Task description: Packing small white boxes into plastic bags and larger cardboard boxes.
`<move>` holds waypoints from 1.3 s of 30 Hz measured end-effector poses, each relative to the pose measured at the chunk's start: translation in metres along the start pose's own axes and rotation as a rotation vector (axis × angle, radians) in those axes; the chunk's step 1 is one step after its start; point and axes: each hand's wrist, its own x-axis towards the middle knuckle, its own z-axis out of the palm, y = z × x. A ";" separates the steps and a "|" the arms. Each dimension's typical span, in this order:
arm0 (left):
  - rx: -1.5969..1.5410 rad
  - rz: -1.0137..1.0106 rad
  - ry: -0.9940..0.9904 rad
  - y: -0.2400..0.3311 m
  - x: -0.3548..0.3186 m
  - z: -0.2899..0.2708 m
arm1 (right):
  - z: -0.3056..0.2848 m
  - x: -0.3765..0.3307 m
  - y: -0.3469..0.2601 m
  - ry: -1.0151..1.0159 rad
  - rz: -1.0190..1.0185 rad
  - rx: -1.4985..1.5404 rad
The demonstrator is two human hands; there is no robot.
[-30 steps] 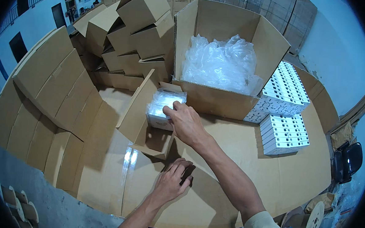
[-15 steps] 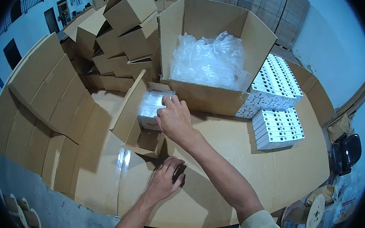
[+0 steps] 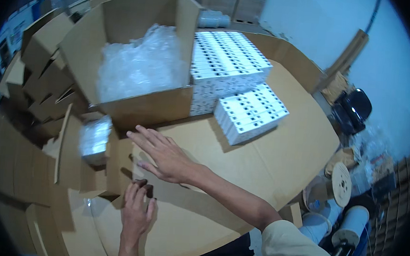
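My right hand (image 3: pixel 165 156) hovers open and flat over the cardboard-covered tabletop (image 3: pixel 279 157), fingers spread and pointing left, holding nothing. My left hand (image 3: pixel 136 209) lies palm down on the cardboard just below it, fingers loosely extended, gripping nothing either. Just left of my right fingertips sits a small open carton (image 3: pixel 77 159) with its flaps up, and inside it lies a clear plastic-wrapped packet (image 3: pixel 95 139), blurred, apart from both hands. Behind that carton stands a large open cardboard box (image 3: pixel 144 107) filled with crumpled clear plastic bags (image 3: pixel 138 68); its front wall stands close above my right hand. Touching its right side is a tall stack of small white boxes (image 3: pixel 224 62), and a lower stack of the same white boxes (image 3: pixel 249 112) rests on the tabletop just in front of that, to the right of my hand. Empty folded cartons (image 3: pixel 39 54) pile up along the left. Off the tabletop's right edge are spools (image 3: pixel 339 182) and a dark bag (image 3: pixel 354 107).
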 end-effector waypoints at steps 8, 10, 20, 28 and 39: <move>0.047 0.071 0.024 -0.006 0.049 0.020 | -0.043 -0.077 0.035 0.148 0.051 -0.164; 0.048 0.057 0.029 -0.006 0.065 0.022 | -0.058 -0.096 0.041 0.201 0.069 -0.188; 0.060 -0.003 0.021 -0.017 0.110 0.028 | -0.099 -0.177 0.092 0.512 0.347 -0.446; 0.109 0.003 -0.019 -0.012 0.105 0.027 | -0.091 -0.193 0.106 0.480 0.453 -0.542; 0.092 -0.014 -0.032 -0.011 0.104 0.025 | -0.095 -0.198 0.107 0.579 0.422 -0.537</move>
